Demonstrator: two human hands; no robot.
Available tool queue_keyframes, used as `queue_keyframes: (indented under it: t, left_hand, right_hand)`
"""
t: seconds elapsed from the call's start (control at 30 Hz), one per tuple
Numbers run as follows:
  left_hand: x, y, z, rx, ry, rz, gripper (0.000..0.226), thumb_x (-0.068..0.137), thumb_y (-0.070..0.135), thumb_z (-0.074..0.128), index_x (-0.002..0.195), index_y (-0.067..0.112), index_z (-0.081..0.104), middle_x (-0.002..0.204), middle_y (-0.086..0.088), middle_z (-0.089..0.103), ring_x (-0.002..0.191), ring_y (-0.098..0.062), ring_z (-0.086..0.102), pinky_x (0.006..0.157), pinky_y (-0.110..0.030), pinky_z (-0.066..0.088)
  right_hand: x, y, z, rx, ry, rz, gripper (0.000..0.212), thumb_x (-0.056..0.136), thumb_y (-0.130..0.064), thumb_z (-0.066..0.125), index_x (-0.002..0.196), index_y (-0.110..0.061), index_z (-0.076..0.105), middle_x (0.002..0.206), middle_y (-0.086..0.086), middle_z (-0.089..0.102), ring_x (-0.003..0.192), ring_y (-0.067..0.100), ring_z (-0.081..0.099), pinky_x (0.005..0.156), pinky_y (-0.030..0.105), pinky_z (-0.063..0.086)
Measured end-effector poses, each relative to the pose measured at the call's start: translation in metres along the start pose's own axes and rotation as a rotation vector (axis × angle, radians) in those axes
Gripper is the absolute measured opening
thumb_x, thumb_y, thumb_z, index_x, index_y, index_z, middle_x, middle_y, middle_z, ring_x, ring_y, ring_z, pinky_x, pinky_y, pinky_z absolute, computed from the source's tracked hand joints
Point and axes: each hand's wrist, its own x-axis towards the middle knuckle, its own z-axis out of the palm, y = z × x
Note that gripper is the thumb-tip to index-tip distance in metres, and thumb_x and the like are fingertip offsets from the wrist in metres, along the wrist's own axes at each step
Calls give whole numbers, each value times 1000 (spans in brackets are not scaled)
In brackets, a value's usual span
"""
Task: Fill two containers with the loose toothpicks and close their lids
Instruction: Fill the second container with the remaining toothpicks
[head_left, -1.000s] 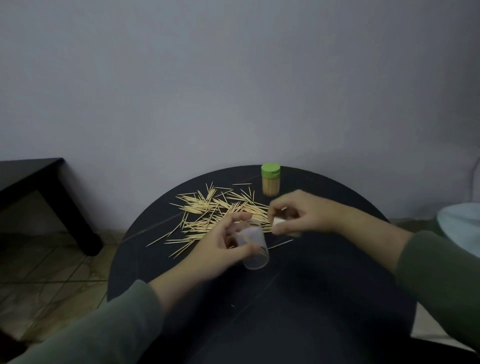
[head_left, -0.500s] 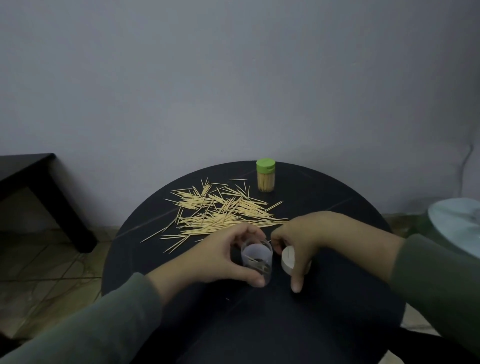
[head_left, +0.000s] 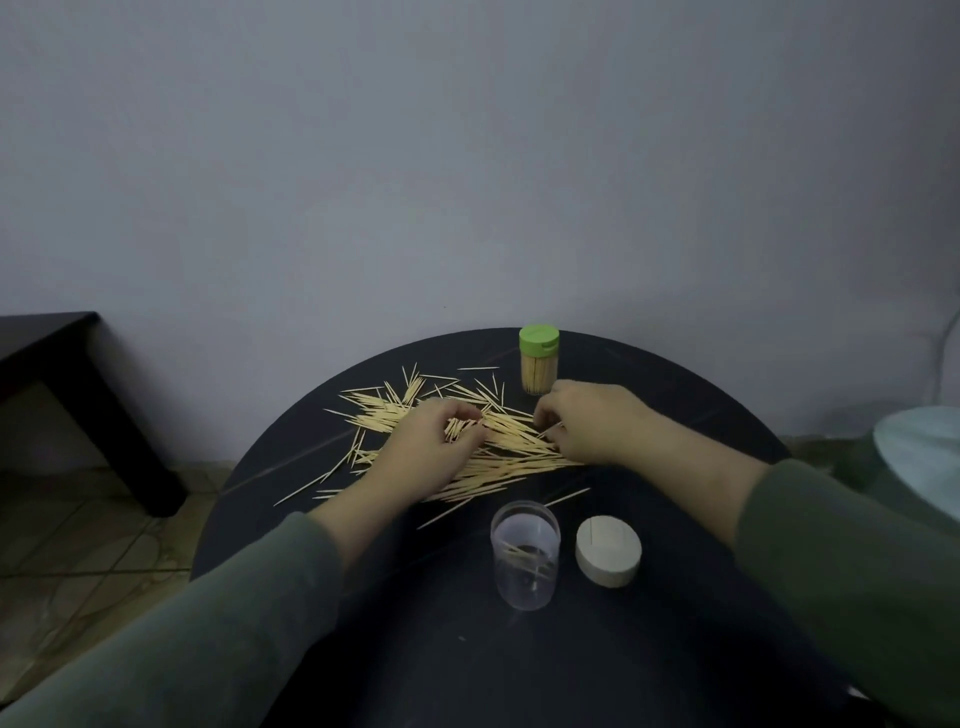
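A heap of loose toothpicks (head_left: 498, 452) lies across the far half of the round black table (head_left: 649, 649). My left hand (head_left: 436, 441) rests on the heap with its fingers curled round a small bunch of toothpicks. My right hand (head_left: 587, 421) is on the heap's right side, fingertips pinching at toothpicks. Nearer to me stands a clear open container (head_left: 525, 555) with a few toothpicks at its bottom. Its white lid (head_left: 608, 551) lies on the table just right of it. A full container with a shut green lid (head_left: 539, 366) stands at the table's far edge.
A dark low table (head_left: 78, 395) stands at the left by the wall, over a tiled floor. A pale round object (head_left: 919, 457) shows at the right edge. The grey wall rises right behind the round table.
Both hands let go of the clear container and its lid, which now stand alone near me. The hands moved forward onto the toothpick heap, the left one gathering a bunch.
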Motion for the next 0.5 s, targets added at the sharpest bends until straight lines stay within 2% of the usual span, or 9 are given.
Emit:
queue_keyframes:
  t: [0.1,0.2,0.37,0.5]
  left_hand:
    - [36,-6,9,158,35,-28,38,93,41,55,126,23,58,130,2,55,119,-17,49,102,-37,41]
    - [71,-4,18,335,-9,-53,49,97,41,46,140,17,46,143,-3,45,131,-26,37,109,-40,30]
    - [116,-6,35,432,-68,-121,54,101,39,35,148,14,30,152,-5,34,137,-30,27,109,-46,30]
    - [136,-23,40,501,-172,-84,49,102,40,32,144,16,40,148,-3,40,132,-28,30,108,-46,34]
  right_hand:
    - [15,4,10,-17,68,39,37,96,-29,50,133,-24,54,129,0,52,110,20,55,90,40,52]
    - [28,6,19,-91,73,70,39,96,-29,47,134,-20,51,129,5,52,112,24,53,89,40,49]
    - [47,11,25,-132,75,127,36,97,-33,45,128,-16,55,120,7,55,106,25,52,86,39,45]
    - [66,4,27,27,107,137,37,99,-35,42,126,-14,58,119,9,56,104,25,56,84,40,50]
